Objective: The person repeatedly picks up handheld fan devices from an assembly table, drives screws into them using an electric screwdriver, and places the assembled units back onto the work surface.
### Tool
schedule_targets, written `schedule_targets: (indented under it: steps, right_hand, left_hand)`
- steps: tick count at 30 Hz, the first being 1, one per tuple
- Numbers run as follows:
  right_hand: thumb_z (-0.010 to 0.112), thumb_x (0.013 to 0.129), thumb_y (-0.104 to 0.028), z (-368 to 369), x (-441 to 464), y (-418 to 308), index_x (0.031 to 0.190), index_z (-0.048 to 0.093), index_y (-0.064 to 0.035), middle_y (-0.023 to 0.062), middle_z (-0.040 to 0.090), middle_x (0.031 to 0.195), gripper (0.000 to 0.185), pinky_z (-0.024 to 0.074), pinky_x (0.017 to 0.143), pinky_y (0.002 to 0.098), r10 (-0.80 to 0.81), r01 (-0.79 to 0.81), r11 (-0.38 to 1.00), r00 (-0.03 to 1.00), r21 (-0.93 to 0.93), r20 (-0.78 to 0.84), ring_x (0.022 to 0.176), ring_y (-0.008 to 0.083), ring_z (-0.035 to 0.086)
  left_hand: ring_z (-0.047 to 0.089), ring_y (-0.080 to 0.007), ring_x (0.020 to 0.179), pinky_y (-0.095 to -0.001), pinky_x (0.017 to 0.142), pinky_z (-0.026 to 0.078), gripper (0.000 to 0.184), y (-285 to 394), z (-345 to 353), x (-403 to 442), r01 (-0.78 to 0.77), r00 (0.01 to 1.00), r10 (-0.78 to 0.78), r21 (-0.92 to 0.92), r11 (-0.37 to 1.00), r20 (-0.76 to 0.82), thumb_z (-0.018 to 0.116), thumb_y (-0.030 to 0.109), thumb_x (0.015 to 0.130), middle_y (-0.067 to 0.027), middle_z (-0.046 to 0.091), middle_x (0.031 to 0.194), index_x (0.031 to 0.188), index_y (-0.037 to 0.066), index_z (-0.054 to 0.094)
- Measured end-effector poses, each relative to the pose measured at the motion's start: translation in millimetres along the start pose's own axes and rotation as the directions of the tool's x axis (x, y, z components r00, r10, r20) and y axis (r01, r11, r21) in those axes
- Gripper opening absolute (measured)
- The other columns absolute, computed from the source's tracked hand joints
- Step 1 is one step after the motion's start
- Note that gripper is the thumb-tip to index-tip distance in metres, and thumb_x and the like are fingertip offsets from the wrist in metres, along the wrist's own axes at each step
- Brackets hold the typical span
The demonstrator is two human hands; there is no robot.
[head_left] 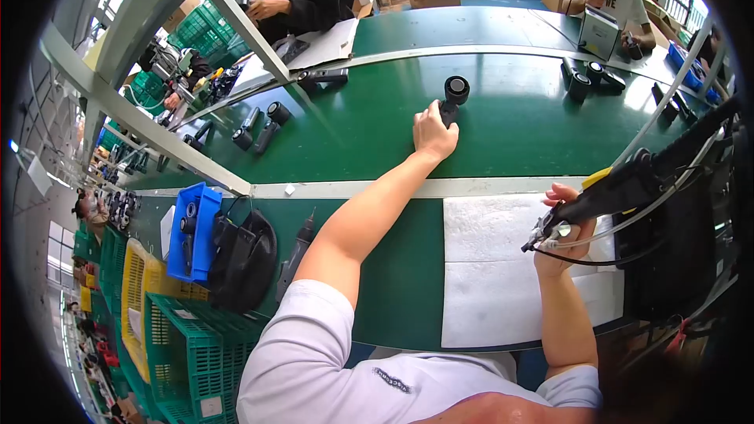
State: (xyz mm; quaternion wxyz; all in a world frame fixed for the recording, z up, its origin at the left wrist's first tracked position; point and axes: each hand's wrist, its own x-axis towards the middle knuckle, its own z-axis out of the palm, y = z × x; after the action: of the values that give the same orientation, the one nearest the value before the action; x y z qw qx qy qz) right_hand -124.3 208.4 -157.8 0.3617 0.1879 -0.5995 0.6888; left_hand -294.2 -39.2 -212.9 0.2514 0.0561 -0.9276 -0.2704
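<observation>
My left hand (pixel 434 133) is stretched forward over the green belt (pixel 353 145), its fingers wrapped round the handle of a black device with a round head (pixel 456 89). On the right, my right hand (pixel 567 228) is raised above the white foam mat (pixel 503 283). It is beside a black tool with cables (pixel 597 200), which partly hides the palm and fingers. Whether my right hand grips that tool cannot be made out.
Left of my arm lie a power screwdriver (pixel 297 253), a black bag (pixel 243 255), a blue bin (pixel 194 232) and green crates (pixel 184 353). More black devices (pixel 579 82) rest on the belt. Two people work across it; a metal frame (pixel 149 122) crosses the left.
</observation>
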Motion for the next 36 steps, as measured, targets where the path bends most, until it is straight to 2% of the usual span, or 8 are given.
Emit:
schedule_targets:
  steps: [8,11,16,26,27,31,34,36]
  right_hand:
    - [0.042,0.1,-0.047,-3.4,-3.4,0.5,0.117,0.046,0.0041,0.0223,0.06,0.112,0.054,0.0535,0.077,0.0351,-0.005,0.004,0.999,1.0,0.046,0.027,0.092,0.0243,0.061]
    - [0.041,0.101,-0.037,-5.4,-3.4,0.0,0.116,0.047,0.0048,0.022,0.061,0.112,0.045,0.0528,0.077,0.0342,-0.013,0.012,0.999,1.0,0.052,0.027,0.091,0.0225,0.061]
    - [0.034,0.095,-0.012,-4.7,-5.2,-4.2,0.115,0.048,0.0043,0.0234,0.063,0.109,0.03,0.0542,0.075,0.0351,-0.02,0.019,0.998,1.0,0.061,0.005,0.087,0.0233,0.064]
    - [0.036,0.102,-0.035,3.4,-5.8,-12.0,0.113,0.048,0.0028,0.0196,0.062,0.109,0.041,0.0533,0.073,0.0335,0.02,-0.021,0.996,1.0,0.083,0.01,0.087,0.0203,0.062]
    - [0.038,0.096,-0.013,0.8,-7.6,-6.2,0.12,0.049,0.0066,0.0223,0.064,0.109,0.034,0.0549,0.078,0.0346,-0.011,0.011,0.986,1.0,0.168,0.002,0.089,0.0228,0.065]
    - [0.034,0.094,-0.01,1.2,-6.9,-8.3,0.116,0.05,0.0059,0.0222,0.064,0.107,0.031,0.0543,0.077,0.0342,-0.004,0.003,0.991,1.0,0.137,0.001,0.087,0.0225,0.064]
    - [0.04,0.099,-0.051,3.1,-6.5,-12.3,0.114,0.048,0.004,0.0168,0.062,0.107,0.058,0.0513,0.074,0.032,0.052,-0.052,0.996,0.999,0.075,-0.001,0.085,0.0181,0.061]
    - [0.038,0.097,-0.038,2.7,-7.3,-11.4,0.114,0.048,0.0044,0.0185,0.062,0.108,0.047,0.0523,0.075,0.0326,0.032,-0.033,0.995,0.999,0.098,0.006,0.086,0.0193,0.062]
  left_hand:
    - [0.036,-0.0344,0.135,-0.0527,0.111,0.027,0.058,6.6,37.7,41.6,0.155,0.972,-0.136,0.086,0.984,-0.191,0.07,0.028,0.079,-0.0121,0.052,0.135,0.132,0.013,0.051]
    - [0.032,-0.0332,0.137,-0.0559,0.113,0.019,0.058,37.1,21.7,6.9,-0.097,0.968,0.099,0.02,0.995,-0.229,0.069,0.024,0.077,-0.0118,0.048,0.139,0.131,0.014,0.051]
    - [0.064,-0.0103,0.073,-0.0241,0.065,0.052,0.022,83.5,-3.2,-77.3,0.114,0.976,0.082,-0.792,0.599,0.203,0.061,0.005,0.088,-0.0075,0.068,0.083,0.11,0.0,0.061]
    - [0.052,-0.0021,0.056,-0.0191,0.05,0.039,0.009,73.6,-9.8,-88.6,0.033,0.949,0.204,-0.719,0.694,0.241,0.062,0.005,0.088,0.0002,0.061,0.064,0.093,-0.002,0.066]
    - [0.052,-0.0019,0.056,-0.0191,0.05,0.039,0.009,73.2,-9.4,-89.3,0.022,0.947,0.217,-0.72,0.694,0.238,0.063,0.005,0.088,0.0003,0.06,0.063,0.093,-0.001,0.066]
    - [0.05,-0.0014,0.056,-0.0191,0.049,0.038,0.009,73.8,-12.9,-88.8,0.022,0.943,0.225,-0.722,0.691,0.244,0.063,0.006,0.088,0.001,0.06,0.063,0.093,-0.001,0.067]
    - [0.051,-0.0016,0.056,-0.0189,0.049,0.038,0.009,72.7,-11.7,-88.9,0.038,0.94,0.222,-0.73,0.683,0.257,0.063,0.006,0.088,0.0013,0.06,0.063,0.093,-0.001,0.067]
    - [0.051,-0.0016,0.057,-0.019,0.05,0.038,0.009,73.0,-12.6,-89.4,0.044,0.938,0.225,-0.734,0.678,0.265,0.063,0.006,0.088,0.0013,0.06,0.064,0.093,-0.001,0.067]
